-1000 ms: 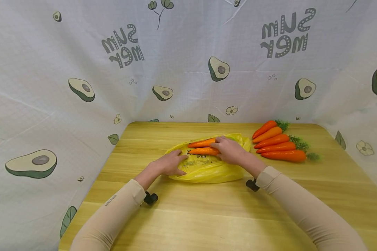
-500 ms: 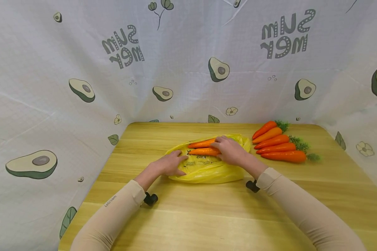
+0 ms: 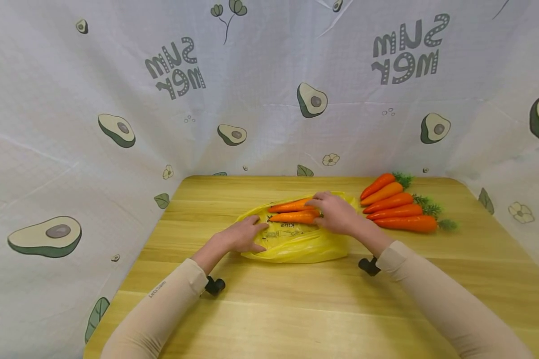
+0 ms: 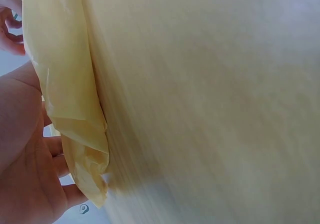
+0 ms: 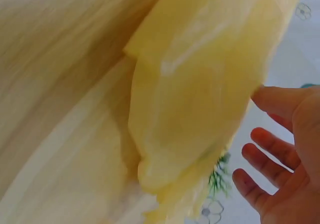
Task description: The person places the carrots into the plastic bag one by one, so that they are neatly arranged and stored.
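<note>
Only the head view lets us see into the yellow plastic bag (image 3: 314, 250): two orange carrots (image 3: 291, 218) lie side by side in it, tips to the left, beside dark print on the film, their right ends covered by the right hand (image 3: 338, 214). At the bag's left end, the left hand (image 3: 242, 234) reaches into the mouth, thumb and forefinger spread. Right of the bag we count five more carrots (image 3: 389, 202) fanned on the table (image 3: 273, 299), tips toward the bag, green tops away. The left wrist view hides the carrots from us but shows the bag's outer side, with the left hand's fingers (image 4: 60, 165) set apart behind its rim. The right wrist view shows the right hand's fingers loosely spread; whether the thumb touches the bag's edge, we cannot tell. Green leaves (image 5: 218, 176) show just beside the bag there. Behind the bag, past the table, hangs a white avocado-print cloth (image 3: 260, 65).
</note>
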The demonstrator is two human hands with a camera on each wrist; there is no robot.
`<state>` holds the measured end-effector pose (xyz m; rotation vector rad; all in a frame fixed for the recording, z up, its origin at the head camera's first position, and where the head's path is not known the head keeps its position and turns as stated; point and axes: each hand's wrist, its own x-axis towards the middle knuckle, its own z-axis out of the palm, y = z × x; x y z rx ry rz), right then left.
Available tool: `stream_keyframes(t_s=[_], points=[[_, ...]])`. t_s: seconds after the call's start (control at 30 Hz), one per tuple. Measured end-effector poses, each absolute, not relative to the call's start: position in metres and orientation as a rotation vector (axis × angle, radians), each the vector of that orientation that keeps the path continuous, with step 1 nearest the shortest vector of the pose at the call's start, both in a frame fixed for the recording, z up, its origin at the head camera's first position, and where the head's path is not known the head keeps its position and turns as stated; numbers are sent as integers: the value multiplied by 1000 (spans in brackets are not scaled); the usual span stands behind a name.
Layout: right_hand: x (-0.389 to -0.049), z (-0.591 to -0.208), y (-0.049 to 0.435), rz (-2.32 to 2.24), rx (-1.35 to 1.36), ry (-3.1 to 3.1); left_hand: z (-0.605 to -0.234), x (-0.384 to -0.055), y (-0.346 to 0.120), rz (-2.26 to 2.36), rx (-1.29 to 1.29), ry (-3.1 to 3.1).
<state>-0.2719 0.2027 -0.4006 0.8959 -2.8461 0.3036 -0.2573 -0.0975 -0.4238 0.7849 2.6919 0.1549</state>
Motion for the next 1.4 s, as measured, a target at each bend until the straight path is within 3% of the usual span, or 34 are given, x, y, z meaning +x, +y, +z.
stream_keyframes(t_s=[0.8, 1.4], points=[[-243, -369, 274, 409, 703, -2931, -423, -254, -100, 174, 793, 2686], [-232, -368, 345, 319, 609, -2957, -426, -256, -98, 162, 799, 2685]])
